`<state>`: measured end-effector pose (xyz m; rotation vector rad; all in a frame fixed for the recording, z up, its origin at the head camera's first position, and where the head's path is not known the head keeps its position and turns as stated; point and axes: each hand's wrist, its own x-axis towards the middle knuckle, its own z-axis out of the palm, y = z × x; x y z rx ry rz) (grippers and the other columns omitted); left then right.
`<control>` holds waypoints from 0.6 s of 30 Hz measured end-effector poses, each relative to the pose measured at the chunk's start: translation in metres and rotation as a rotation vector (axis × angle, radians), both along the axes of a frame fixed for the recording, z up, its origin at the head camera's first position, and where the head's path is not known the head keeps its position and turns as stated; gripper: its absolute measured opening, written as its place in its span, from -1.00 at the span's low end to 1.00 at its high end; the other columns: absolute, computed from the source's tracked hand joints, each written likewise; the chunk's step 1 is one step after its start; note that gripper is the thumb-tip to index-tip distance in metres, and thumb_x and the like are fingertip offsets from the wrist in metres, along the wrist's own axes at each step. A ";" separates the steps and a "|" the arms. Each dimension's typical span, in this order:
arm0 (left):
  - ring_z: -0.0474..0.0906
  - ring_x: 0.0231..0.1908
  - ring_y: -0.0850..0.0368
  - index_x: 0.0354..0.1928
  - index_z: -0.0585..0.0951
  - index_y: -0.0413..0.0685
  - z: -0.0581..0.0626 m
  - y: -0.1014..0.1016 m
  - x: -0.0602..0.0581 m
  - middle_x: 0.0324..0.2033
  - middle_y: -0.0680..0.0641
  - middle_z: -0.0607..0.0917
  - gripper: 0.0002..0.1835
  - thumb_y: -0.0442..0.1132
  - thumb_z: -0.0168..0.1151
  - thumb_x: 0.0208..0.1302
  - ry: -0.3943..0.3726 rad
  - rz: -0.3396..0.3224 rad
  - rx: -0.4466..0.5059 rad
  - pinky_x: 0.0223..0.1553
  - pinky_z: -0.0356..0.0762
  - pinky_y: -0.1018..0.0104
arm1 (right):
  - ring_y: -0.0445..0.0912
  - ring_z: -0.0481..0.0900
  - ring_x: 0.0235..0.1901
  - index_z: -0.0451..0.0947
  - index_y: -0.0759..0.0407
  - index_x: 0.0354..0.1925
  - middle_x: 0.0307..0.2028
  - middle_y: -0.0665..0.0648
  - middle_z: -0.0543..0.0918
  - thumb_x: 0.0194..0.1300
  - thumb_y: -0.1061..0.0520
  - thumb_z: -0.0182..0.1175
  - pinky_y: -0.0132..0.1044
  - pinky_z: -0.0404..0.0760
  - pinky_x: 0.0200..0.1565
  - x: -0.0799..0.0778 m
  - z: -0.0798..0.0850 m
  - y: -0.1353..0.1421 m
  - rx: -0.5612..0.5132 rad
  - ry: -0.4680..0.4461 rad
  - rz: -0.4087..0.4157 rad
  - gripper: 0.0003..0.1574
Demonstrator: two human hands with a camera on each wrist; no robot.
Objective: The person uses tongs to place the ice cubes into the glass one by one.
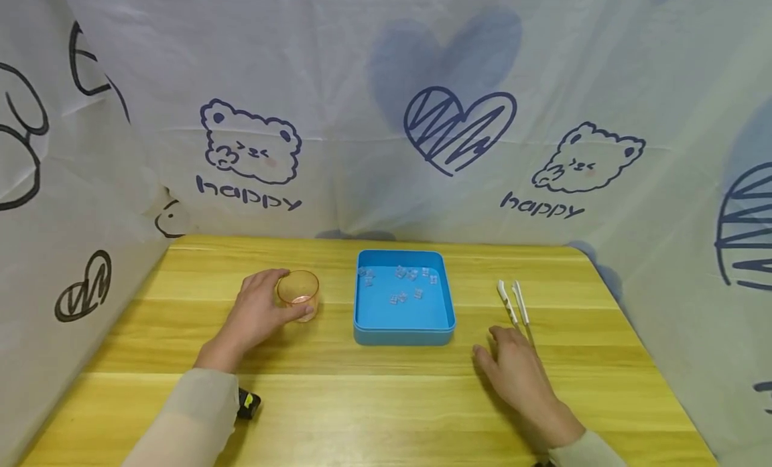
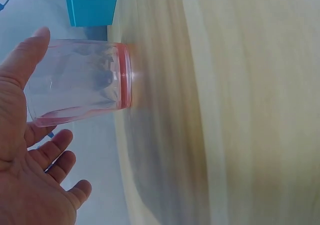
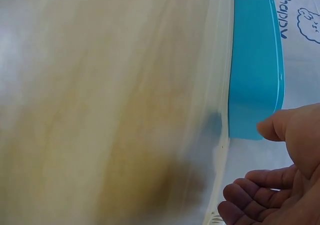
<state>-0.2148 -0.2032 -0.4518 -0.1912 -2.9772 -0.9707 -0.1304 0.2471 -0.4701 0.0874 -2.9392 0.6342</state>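
Wood-grain tabletop [image 1: 338,413], yellow in the head view and paler in the wrist views, runs up to a pale fabric curtain [image 1: 338,72] that hangs behind it and along both sides. Line-drawn bears, hearts and the word "happy" are printed on the cloth.

On the left part of the table stands an amber-tinted clear cup [image 1: 299,294], upright. The left hand [image 1: 256,313] holds it near the rim, thumb on one side and index finger on the other, with the remaining fingers spread loosely apart. A square blue tray [image 1: 404,337] sits between the hands, small clear pieces [image 1: 401,272] scattered inside. The right hand [image 1: 519,370] is loosely bent, thumb apart from the fingers, with nothing visible in its grasp; it is just beside the white-tipped tweezers [image 1: 521,303].

The near end of the tweezers is hidden behind that hand, and whether the fingers touch them cannot be told. The clear pieces are too small to make out in shape. A black object [image 1: 248,404] is partly covered by the left sleeve [image 1: 193,413], while the right sleeve [image 1: 588,451] is cut off by the bottom edge.
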 end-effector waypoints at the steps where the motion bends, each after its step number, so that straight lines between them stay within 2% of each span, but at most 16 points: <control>1: 0.06 0.53 -0.40 0.51 0.34 -0.24 0.000 0.000 0.000 0.53 -0.39 0.28 0.05 0.30 0.49 0.20 0.000 0.000 0.001 0.49 0.11 -0.42 | 0.38 0.61 0.13 0.51 0.53 0.24 0.11 0.50 0.65 0.50 0.00 0.25 0.30 0.58 0.18 -0.001 0.000 0.001 0.001 -0.002 -0.005 -0.36; 5: 0.07 0.52 -0.40 0.48 0.37 -0.24 0.000 0.001 -0.001 0.52 -0.39 0.30 -0.01 0.27 0.48 0.23 -0.008 0.002 0.005 0.47 0.13 -0.42 | 0.40 0.61 0.08 0.54 0.56 0.17 0.04 0.52 0.66 0.49 0.01 0.24 0.31 0.61 0.10 -0.004 0.001 0.007 0.023 0.028 -0.032 -0.39; 9: 0.08 0.52 -0.40 0.47 0.38 -0.24 0.000 0.001 0.000 0.50 -0.39 0.32 -0.02 0.28 0.47 0.24 -0.009 0.005 0.005 0.47 0.16 -0.41 | 0.35 0.64 -0.14 0.57 0.58 0.03 -0.17 0.47 0.67 0.45 0.06 0.28 0.25 0.66 -0.10 -0.007 0.003 0.016 0.065 0.107 -0.074 -0.47; 15: 0.10 0.51 -0.39 0.44 0.39 -0.25 -0.001 0.001 0.001 0.49 -0.39 0.34 -0.04 0.28 0.47 0.24 -0.005 0.004 0.005 0.47 0.17 -0.40 | 0.26 0.53 -0.42 0.50 0.48 -0.33 -0.46 0.36 0.56 0.38 0.11 0.32 0.17 0.53 -0.29 -0.013 0.004 0.035 0.135 0.162 -0.117 -0.59; 18: 0.10 0.51 -0.39 0.43 0.40 -0.25 -0.001 0.001 0.002 0.48 -0.39 0.34 -0.06 0.25 0.48 0.24 -0.001 0.003 0.008 0.48 0.17 -0.40 | 0.23 0.50 -0.49 0.46 0.46 -0.41 -0.52 0.34 0.51 0.37 0.10 0.32 0.16 0.51 -0.34 -0.016 0.002 0.044 0.172 0.173 -0.118 -0.56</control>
